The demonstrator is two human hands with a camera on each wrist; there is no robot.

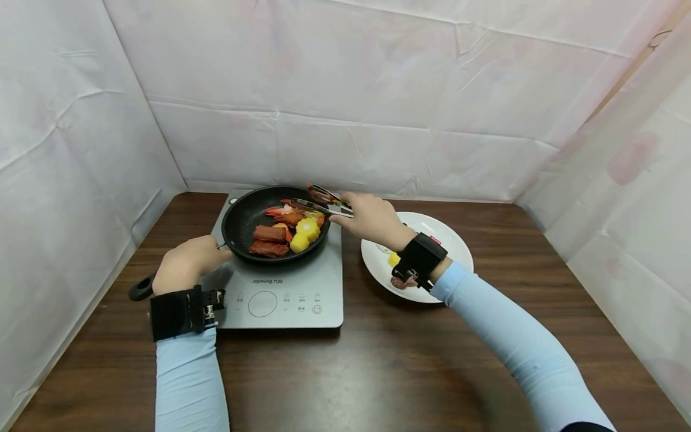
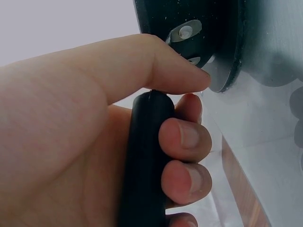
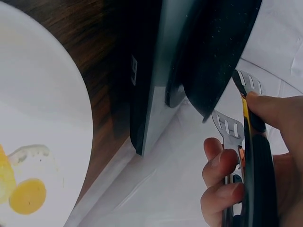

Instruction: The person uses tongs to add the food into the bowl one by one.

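Note:
My left hand [image 1: 191, 261] grips the black handle [image 2: 147, 142] of a frying pan [image 1: 240, 225]; its fingers curl round the handle in the left wrist view. In the pan lie reddish-brown meat pieces [image 1: 270, 234], yellow corn pieces [image 1: 308, 229] and a red-and-white piece [image 1: 278, 210]. Over the pan's right rim, my right hand [image 1: 375, 219] holds metal tongs [image 3: 259, 170] with slotted ends and dark handles. The tong arms stand apart. Something brownish shows by the upper arm in the head view; I cannot tell whether it is held or reflected.
The pan sits on a silver induction cooker [image 1: 318, 282]. Right of it, partly under my right forearm, a white plate [image 1: 459, 255] holds a yellow piece [image 1: 394, 259] and a brown meat piece [image 1: 402, 282]. White sheeting [image 1: 345, 150] rises behind the brown table [image 1: 378, 366] and at both sides.

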